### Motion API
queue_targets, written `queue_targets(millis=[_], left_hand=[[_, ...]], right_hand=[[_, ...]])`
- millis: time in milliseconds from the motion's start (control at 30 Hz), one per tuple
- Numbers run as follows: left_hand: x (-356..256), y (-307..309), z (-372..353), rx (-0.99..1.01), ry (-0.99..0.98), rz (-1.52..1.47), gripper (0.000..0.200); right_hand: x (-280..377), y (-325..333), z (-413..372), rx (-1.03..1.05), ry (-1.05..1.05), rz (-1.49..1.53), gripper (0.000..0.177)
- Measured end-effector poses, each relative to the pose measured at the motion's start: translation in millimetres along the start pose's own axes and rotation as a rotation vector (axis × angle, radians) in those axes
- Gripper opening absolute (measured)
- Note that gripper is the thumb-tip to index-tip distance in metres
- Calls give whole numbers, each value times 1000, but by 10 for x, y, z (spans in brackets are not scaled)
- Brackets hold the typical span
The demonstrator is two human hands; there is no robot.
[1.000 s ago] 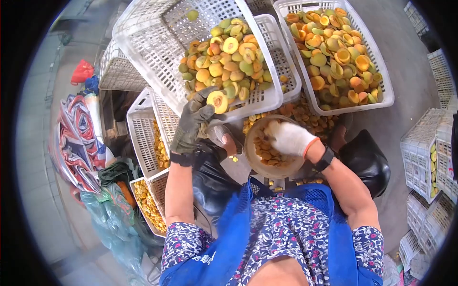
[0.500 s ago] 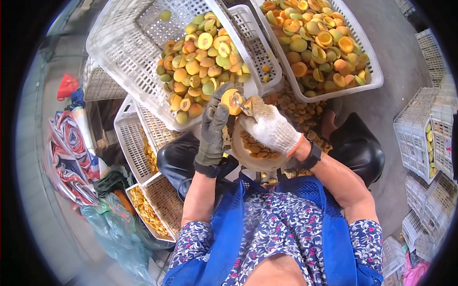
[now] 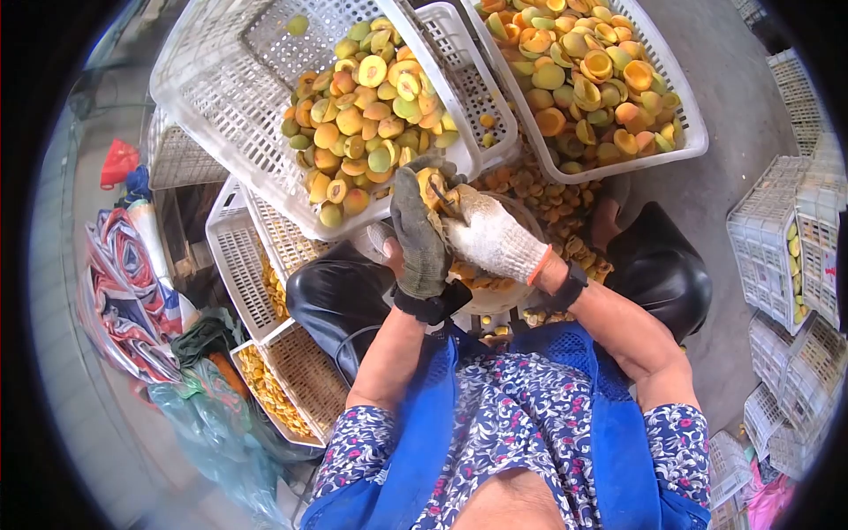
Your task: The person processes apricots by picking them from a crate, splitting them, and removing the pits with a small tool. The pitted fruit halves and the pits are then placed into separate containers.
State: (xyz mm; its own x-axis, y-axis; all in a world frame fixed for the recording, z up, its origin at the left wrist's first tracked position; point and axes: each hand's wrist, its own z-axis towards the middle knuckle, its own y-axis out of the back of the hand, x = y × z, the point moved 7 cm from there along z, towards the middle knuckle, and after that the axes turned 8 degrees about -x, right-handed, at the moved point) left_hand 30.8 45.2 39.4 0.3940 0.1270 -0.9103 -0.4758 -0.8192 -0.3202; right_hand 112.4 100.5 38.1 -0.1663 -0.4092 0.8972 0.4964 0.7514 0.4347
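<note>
- Far left, a striped cloth bundle (image 3: 132,265) and a green plastic bag (image 3: 208,415) lie on the floor, beside low white crates (image 3: 238,256) that hold cut fruit pieces.
- A tilted crate (image 3: 221,97) above them is heaped with apricot halves (image 3: 362,115).
- The left hand (image 3: 418,238), in a dark glove, has its grip curled around a single apricot half (image 3: 432,187). It holds this just below the tilted crate's lower rim and over a bowl.
- The right hand (image 3: 490,238), in a white glove, pinches a thin tool (image 3: 442,196) whose tip meets that half. The two hands touch.
- The bowl (image 3: 499,305) beneath them holds pits.
- Further right, a second crate (image 3: 689,132) is full of halves, with loose pits (image 3: 548,203) piled below it.
- Stacked crates (image 3: 786,256) stand far right.
</note>
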Motion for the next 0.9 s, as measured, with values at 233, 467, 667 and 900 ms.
queue_targets(millis=[233, 467, 667, 900], left_hand=[[131, 82, 83, -93, 163, -176, 45], [-6, 10, 62, 65, 131, -8, 48], [-14, -79, 53, 409, 171, -143, 54], [-61, 192, 84, 437, -129, 378, 53]], right_hand=[[-175, -179, -12, 127, 16, 67, 20], [-246, -189, -168, 388, -477, 705, 24], [-407, -196, -177, 453, -576, 1042, 33], [10, -363, -501, 932, 16, -235, 28]])
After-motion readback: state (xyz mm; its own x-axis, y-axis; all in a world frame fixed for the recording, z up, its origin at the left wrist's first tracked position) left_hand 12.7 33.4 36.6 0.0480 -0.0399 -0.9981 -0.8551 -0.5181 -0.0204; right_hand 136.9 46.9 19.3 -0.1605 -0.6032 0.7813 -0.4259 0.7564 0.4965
